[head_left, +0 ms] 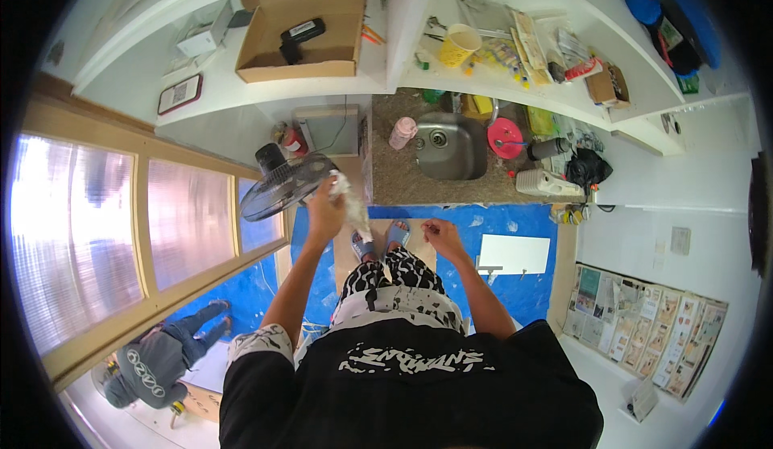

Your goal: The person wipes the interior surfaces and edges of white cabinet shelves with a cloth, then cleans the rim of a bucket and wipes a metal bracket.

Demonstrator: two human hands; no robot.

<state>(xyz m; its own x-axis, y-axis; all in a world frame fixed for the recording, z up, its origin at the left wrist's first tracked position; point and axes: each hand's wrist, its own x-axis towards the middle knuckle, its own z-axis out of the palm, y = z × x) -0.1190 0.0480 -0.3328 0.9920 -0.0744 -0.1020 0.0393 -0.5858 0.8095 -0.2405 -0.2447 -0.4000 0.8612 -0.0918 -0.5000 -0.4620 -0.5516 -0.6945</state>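
My left hand [325, 210] is closed on a crumpled white rag [353, 207], whose loose end hangs toward my feet. That hand is right beside a dark electric fan [283, 185] with a round cage. Whether the fingers also touch the fan's cage cannot be told. My right hand [444, 238] is held in the air in front of the counter, its fingers curled in, with nothing seen in them.
Ahead is a counter [390, 171] with a steel sink [452, 147], a pink bottle [403, 132] and a red basin [505, 137]. Shelves above hold a cardboard box [299, 42] and a yellow cup [460, 45]. A wood-framed window [189, 207] is on the left; another person [153, 364] is beyond it.
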